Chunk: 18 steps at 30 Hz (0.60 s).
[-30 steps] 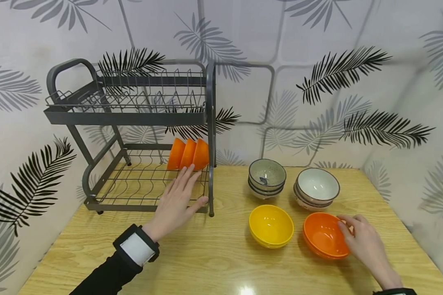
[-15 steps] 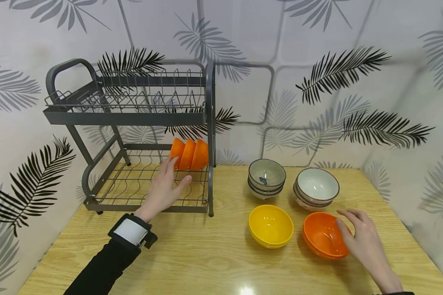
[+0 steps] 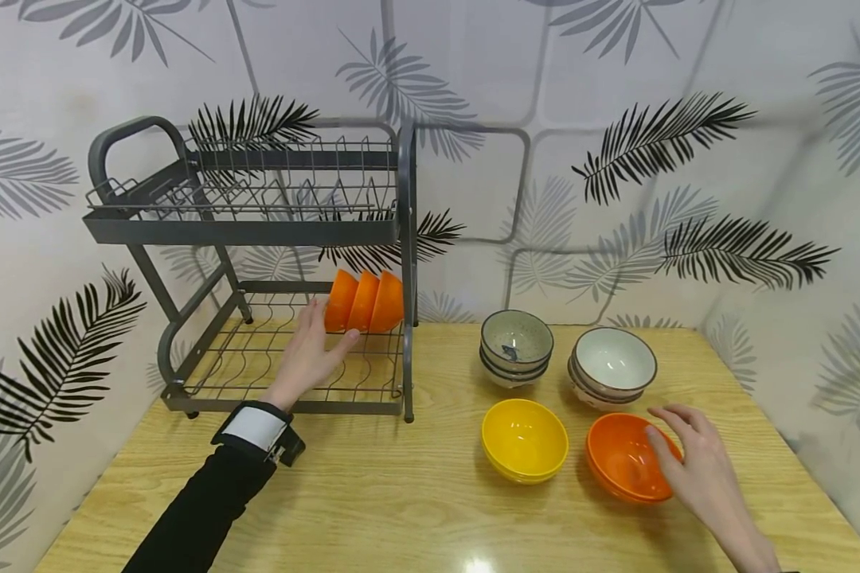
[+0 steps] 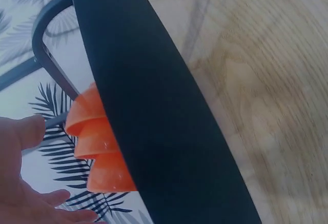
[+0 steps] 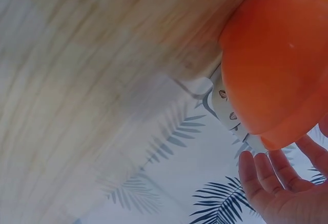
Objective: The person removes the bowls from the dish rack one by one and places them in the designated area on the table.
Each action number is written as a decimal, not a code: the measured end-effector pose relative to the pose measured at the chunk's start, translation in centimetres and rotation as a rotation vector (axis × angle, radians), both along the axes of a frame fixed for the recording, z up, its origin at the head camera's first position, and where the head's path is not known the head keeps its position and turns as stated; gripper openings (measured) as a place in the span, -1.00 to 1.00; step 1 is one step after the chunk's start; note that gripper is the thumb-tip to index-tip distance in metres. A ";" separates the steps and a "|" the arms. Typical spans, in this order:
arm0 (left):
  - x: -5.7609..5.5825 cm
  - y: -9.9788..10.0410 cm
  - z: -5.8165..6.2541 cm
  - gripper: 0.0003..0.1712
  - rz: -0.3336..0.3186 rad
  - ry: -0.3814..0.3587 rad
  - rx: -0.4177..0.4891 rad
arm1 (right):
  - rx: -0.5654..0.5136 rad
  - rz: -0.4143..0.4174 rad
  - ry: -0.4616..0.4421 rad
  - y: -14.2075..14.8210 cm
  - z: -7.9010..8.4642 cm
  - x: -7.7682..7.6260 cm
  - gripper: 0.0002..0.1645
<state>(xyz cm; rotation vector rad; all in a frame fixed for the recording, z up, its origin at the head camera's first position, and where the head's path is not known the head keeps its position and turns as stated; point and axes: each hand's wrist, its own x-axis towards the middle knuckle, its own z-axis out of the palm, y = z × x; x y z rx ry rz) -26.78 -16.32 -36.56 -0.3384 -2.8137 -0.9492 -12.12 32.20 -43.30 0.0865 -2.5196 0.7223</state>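
Note:
Three orange bowls (image 3: 364,302) stand on edge in a row at the right end of the lower tier of a dark dish rack (image 3: 258,231). My left hand (image 3: 304,358) reaches over that tier, fingers extended and thumb spread, right beside the leftmost bowl. In the left wrist view the hand (image 4: 25,178) is apart from the orange bowls (image 4: 110,175), partly hidden by a dark rack bar. On the table, my right hand (image 3: 702,469) hovers loosely at the right rim of a stack of orange bowls (image 3: 627,458), thumb overlapping the rim. Its fingertips (image 5: 247,158) show near the rim.
Nested yellow bowls (image 3: 525,442) stand left of the orange stack. Behind them are stacks of grey-green patterned bowls (image 3: 517,342) and white dark-rimmed bowls (image 3: 615,362). The rack's upper tier (image 3: 244,231) overhangs the left hand. A leaf-patterned wall (image 3: 473,79) borders the wooden table (image 3: 416,509).
My left hand has shifted left, from in front of the racked bowls to beside the leftmost one. The right hand's thumb and fingers have loosened at the rim; the bowls stay put.

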 end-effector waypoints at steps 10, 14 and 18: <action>-1.6 -0.3 0.0 -0.07 0.010 -0.019 0.033 | 0.000 0.010 -0.010 -0.3 0.2 0.1 -0.65; -2.3 -0.3 0.2 -0.11 0.021 -0.060 0.107 | -0.005 0.012 -0.002 -0.3 0.0 0.1 -0.65; -2.9 -0.3 0.4 -0.18 0.026 -0.108 0.189 | -0.007 0.013 0.004 -0.2 0.0 0.2 -0.65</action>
